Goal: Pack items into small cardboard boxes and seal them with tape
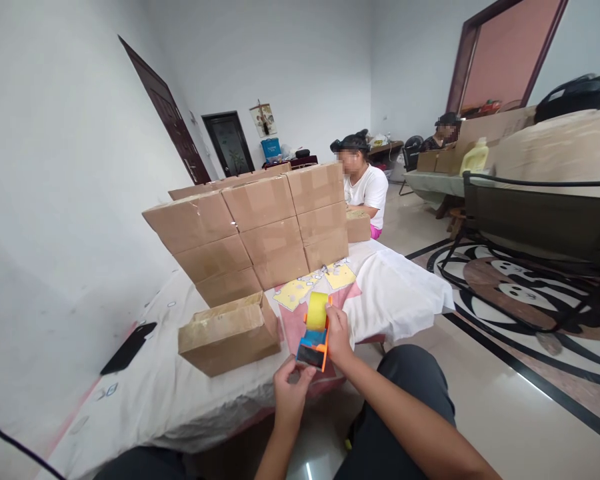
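Note:
My right hand [339, 331] is wrapped round the side of a tape dispenser [316, 343], orange and blue with a dark front part. A roll of yellow tape [318, 311] sits at its far end. Just below the dispenser's near edge is my left hand [291, 390], its fingers curled and the thumb close to them. Whatever lies between those fingertips is too small to make out. Left of both hands, a closed cardboard box [230, 337] rests on the cloth-covered table [180, 403], with tape along its top.
Stacked cardboard boxes [275, 223] form a wall behind the single box. A black phone-like slab [129, 349] lies at the table's left. Beyond the stack sits a person in a white shirt [375, 190]. A dark-framed chair [535, 220] stands to the right.

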Demonstrator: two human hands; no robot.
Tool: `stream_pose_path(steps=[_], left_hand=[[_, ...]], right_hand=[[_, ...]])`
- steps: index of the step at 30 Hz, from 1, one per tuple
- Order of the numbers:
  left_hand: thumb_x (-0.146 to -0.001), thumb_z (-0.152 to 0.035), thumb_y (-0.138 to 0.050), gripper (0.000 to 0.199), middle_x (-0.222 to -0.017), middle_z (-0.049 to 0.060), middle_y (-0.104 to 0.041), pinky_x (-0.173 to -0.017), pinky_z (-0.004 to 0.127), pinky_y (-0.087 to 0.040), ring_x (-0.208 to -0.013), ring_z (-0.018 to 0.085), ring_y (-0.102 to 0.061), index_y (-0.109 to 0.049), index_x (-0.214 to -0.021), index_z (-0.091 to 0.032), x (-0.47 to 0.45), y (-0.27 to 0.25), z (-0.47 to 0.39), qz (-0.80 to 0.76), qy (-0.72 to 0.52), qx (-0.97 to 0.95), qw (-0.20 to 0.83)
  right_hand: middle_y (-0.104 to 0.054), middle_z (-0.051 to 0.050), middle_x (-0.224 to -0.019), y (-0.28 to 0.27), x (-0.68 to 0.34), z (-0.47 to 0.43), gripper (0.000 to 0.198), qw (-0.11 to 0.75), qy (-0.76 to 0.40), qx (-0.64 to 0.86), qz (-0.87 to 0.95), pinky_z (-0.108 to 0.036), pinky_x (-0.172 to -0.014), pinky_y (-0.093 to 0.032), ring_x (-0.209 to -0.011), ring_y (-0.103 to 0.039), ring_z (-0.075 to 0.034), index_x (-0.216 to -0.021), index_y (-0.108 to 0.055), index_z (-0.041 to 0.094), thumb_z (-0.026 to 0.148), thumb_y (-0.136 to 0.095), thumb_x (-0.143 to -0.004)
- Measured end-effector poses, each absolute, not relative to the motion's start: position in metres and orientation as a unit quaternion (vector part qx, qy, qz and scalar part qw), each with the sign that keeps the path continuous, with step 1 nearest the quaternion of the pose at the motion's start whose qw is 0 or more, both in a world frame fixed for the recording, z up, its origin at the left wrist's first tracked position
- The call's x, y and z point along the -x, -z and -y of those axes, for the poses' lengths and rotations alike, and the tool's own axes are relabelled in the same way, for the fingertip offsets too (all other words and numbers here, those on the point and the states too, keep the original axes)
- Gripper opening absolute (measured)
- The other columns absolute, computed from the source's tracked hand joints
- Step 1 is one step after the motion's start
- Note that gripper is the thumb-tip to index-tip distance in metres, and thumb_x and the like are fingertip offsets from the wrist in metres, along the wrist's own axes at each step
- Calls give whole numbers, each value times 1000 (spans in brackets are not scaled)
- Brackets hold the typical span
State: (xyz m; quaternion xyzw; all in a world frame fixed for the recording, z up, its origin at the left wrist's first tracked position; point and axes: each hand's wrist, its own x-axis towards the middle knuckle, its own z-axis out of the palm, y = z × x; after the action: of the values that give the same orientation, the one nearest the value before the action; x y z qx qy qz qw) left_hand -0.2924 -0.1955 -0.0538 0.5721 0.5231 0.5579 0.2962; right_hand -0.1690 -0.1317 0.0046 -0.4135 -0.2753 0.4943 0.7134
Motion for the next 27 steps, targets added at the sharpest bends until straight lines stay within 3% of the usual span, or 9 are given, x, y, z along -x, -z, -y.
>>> stream_pose_path(steps=[10, 15, 22, 27], left_hand=[[-72, -83, -55, 69, -54, 4, -54, -58, 29, -44, -57, 17, -49, -58, -48, -19, 298, 39, 201, -473, -576, -572, 343], [-70, -84, -57, 69, -52, 5, -57, -59, 30, -46, -55, 17, -51, -59, -47, -19, 296, 40, 201, -477, -568, -550, 384], [-70, -80, -62, 66, -51, 5, -59, -57, 29, -44, -54, 17, -53, -61, -46, -18, 299, 35, 203, -471, -586, -532, 389], [-69, -81, -62, 67, -53, 5, -58, -59, 29, -43, -57, 17, -53, -58, -45, -18, 300, 38, 205, -441, -592, -551, 390]], right_hand=[[-54, 2, -60, -21, 171, 147, 41, 708, -541, 357, 280, -27, -51, -43, -55, -50, -14, -67, -55, 21, 59, -72, -68], [-55, 1, -58, -23, 169, 147, 41, 706, -540, 332, 315, -26, -50, -41, -53, -50, -14, -64, -56, 21, 58, -71, -73], [-61, 0, -62, -30, 170, 152, 38, 711, -542, 328, 304, -30, -56, -49, -58, -57, -18, -71, -60, 21, 58, -69, -75], [-56, 2, -60, -33, 167, 156, 39, 719, -518, 320, 335, -27, -52, -44, -55, -51, -14, -66, -58, 21, 56, -70, -77]])
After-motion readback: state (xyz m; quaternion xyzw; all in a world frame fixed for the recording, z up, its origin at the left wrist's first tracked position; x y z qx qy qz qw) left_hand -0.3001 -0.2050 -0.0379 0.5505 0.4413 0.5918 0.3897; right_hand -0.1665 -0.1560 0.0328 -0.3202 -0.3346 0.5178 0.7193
